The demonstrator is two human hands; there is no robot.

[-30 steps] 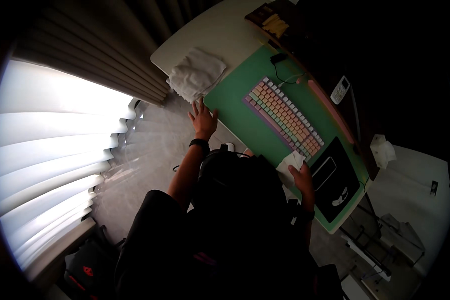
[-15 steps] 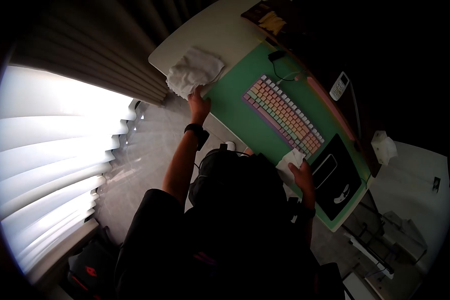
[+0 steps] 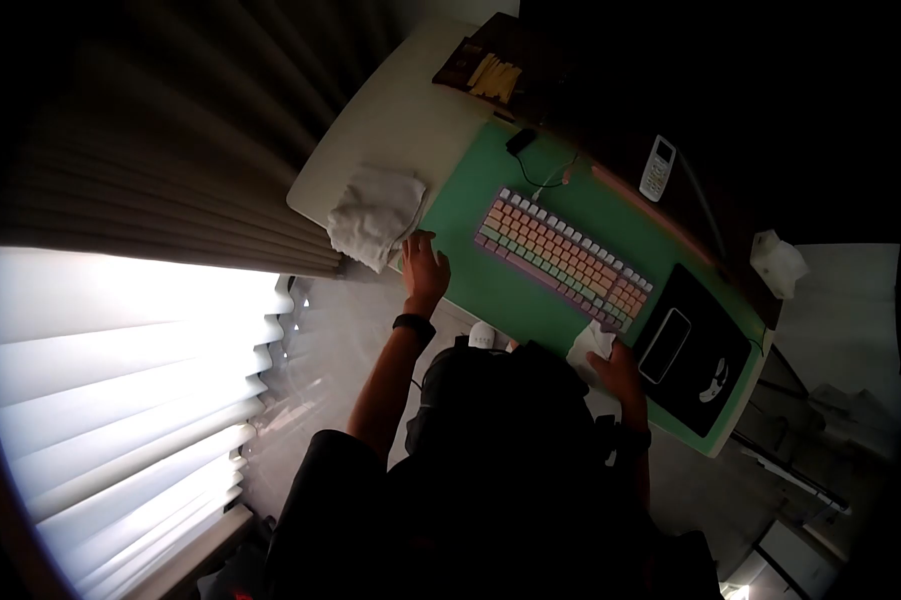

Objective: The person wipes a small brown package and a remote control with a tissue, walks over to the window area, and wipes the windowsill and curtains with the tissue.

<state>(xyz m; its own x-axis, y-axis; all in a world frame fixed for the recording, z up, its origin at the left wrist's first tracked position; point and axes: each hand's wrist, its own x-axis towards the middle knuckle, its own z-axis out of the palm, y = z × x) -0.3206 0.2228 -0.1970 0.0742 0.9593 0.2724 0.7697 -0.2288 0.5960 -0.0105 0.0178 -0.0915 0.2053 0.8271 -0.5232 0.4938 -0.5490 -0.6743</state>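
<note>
While 2 hands point(image 3: 427, 275) point(image 3: 621, 373) show, 1 holds tissue point(image 3: 584, 350).

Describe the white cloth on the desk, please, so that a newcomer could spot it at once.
Find the pale desk and its green mat. Beside the mat's left end, near the left hand, lies the cloth. It is rumpled, and much larger than the white piece in the right hand.
</note>
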